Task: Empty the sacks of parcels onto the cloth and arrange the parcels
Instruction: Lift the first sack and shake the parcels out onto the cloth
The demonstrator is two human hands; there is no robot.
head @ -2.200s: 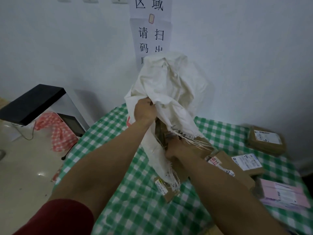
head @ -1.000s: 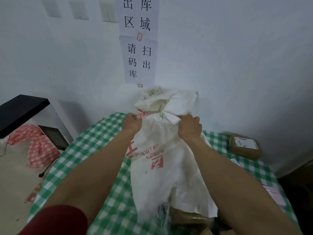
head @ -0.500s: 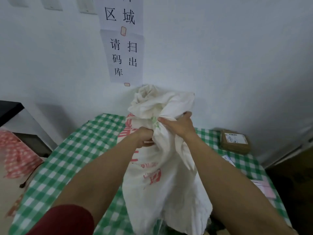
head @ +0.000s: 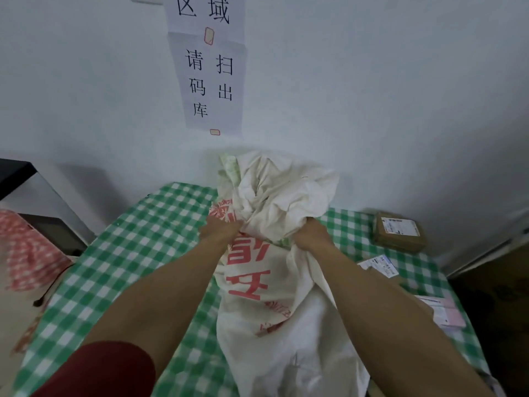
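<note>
At the bunched far end of the sack [head: 257, 282]: left hand [head: 220, 230] and right hand [head: 310, 233], each fisted tight in fabric. Sack lies on the checked cloth [head: 137, 247]. Brown parcel [head: 399, 232] lies right of sack. Advised: lift high, shake evenly.

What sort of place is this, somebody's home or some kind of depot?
Most likely a small parcel depot or pickup point. A labelled brown parcel lies on the green checked cloth beside a big white printed sack, and a paper notice on the wall asks, in Chinese, to scan items out.
</note>
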